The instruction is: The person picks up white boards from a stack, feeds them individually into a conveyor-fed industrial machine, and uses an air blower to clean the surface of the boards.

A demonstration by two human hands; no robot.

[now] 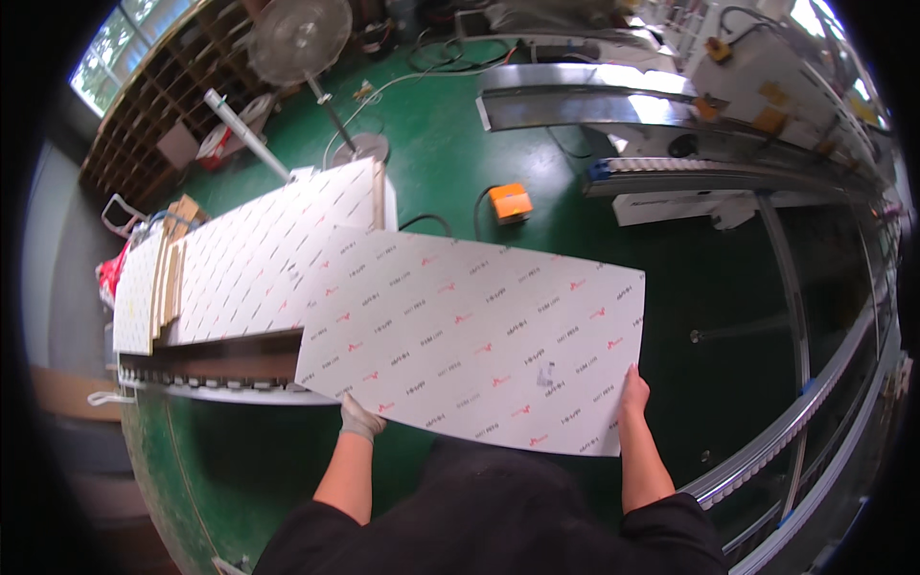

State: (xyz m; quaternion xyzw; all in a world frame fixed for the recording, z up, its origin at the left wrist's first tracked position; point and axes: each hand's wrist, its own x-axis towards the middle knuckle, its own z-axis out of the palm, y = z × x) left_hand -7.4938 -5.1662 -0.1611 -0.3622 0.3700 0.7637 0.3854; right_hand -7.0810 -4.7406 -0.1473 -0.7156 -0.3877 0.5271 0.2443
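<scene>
I hold a large white panel with a repeated small printed pattern flat in front of me. My left hand, in a grey glove, grips its near edge at the left. My right hand, bare, grips the near edge at the right corner. The panel's left end overlaps a stack of similar white panels lying to my left.
The stack rests on a low cart or pallet over a green floor. A curved metal conveyor rail runs along the right. Beyond stand an orange box, a pedestal fan, cables, and wooden shelving.
</scene>
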